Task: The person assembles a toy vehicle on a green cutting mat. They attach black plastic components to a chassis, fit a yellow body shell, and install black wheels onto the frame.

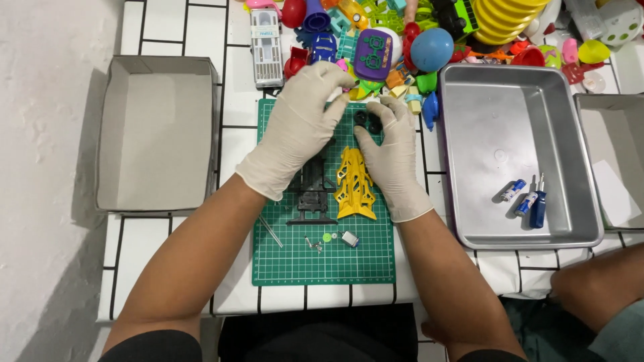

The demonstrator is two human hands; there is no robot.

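Black toy chassis (pixel 313 190) lies flat on the green mat (pixel 322 265), partly hidden under the left hand (pixel 300 127). Both the left and the right hand (pixel 391 151) have their grip pinched on small black wheels (pixel 368 121), hard to make out.

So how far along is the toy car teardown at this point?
Done: the yellow body shell lies off the black chassis, with screws and a small motor loose on the green mat. In hand: left hand and right hand work black wheels. Left: the chassis is still in one piece.
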